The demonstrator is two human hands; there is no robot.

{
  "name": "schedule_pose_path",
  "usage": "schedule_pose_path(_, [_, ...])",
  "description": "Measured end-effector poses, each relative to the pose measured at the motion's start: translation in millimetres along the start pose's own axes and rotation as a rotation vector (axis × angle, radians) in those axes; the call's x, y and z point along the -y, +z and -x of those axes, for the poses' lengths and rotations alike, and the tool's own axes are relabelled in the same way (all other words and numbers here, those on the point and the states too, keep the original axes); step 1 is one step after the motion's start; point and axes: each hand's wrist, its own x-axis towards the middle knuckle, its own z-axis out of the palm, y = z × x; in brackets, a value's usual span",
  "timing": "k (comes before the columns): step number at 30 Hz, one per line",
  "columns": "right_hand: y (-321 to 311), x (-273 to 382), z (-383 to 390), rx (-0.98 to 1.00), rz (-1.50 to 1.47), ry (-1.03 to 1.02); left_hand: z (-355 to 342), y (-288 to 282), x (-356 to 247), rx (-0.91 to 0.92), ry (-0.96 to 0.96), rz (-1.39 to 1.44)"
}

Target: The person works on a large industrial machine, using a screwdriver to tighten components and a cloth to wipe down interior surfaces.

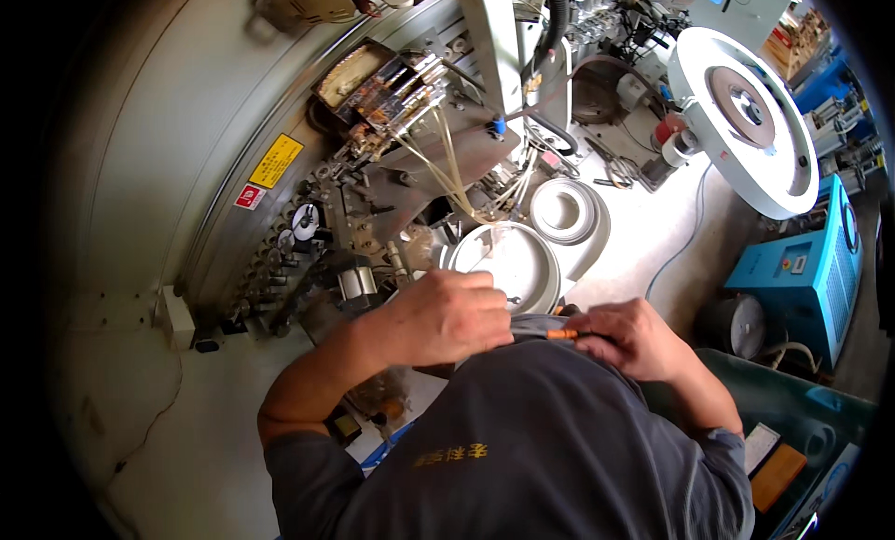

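Note:
In front of my chest, my right hand (634, 337) is closed round a thin tool with an orange and black handle (562, 334). Its orange part sticks out leftward from my fingers, and a thin greyish length runs on toward my other hand. My left hand (447, 312) is closed, fingers curled and knuckles up, by that end. What lies inside its fingers is hidden. Just beyond both hands stands a round white bowl (517, 260), its near rim close to my left fingers.
Machinery with thin pale hoses (447, 167) fills the area ahead and left. A stack of white rings (564, 212) sits beyond the bowl. A large white wheel (746, 121) stands at the right, above a blue cabinet (792, 260). An orange-brown block (777, 477) lies at lower right.

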Motion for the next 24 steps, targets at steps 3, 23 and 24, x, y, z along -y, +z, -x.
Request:
schedule_pose_path(3, [-4,6,9,0.077,-0.009,0.04,2,-5,-10,0.041,-0.041,0.056])
schedule_pose_path(23, [36,-349,52,-0.494,-0.81,1.117,102,78,52,-0.884,-1.059,0.82])
schedule_pose_path(24, [55,-394,63,-0.546,-0.913,1.12,103,102,48,-0.957,-1.105,1.045])
